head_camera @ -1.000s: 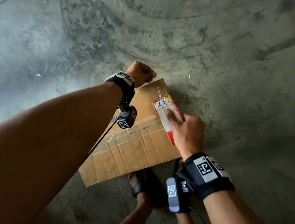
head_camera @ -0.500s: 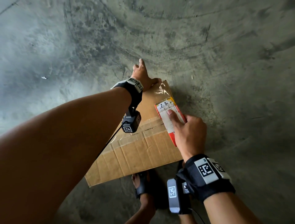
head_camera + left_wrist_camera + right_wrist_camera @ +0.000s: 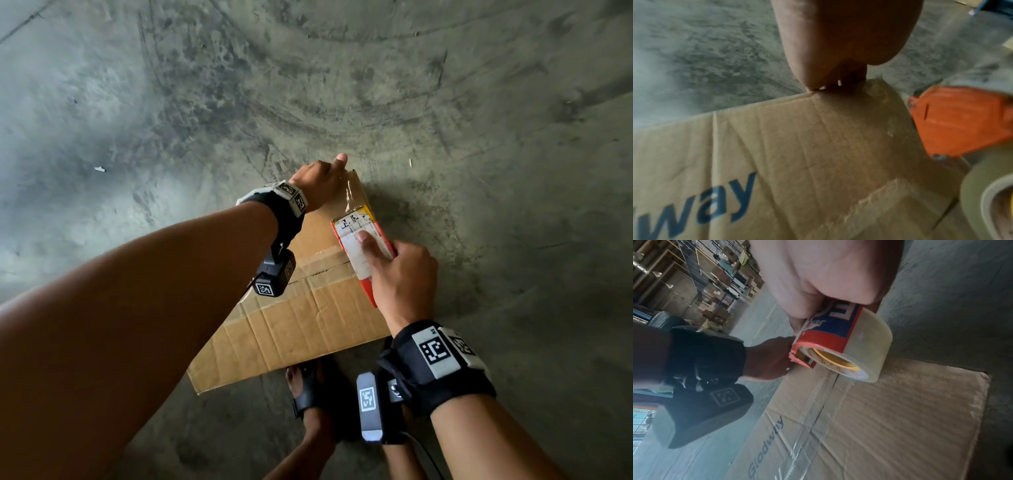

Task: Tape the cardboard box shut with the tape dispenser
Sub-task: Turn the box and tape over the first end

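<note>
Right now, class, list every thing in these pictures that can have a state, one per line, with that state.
cardboard box: on the floor, flaps closed, clear tape over the centre seam.
tape dispenser: on the box top at its far edge, tape running out from it.
tape roll: mounted in the dispenser, partly used.
left hand: pressing on the far corner of the box.
right hand: gripping the dispenser.

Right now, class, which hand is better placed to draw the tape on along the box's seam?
The right hand: it already grips the tape dispenser on the cardboard box. The left hand presses the far edge.
</note>
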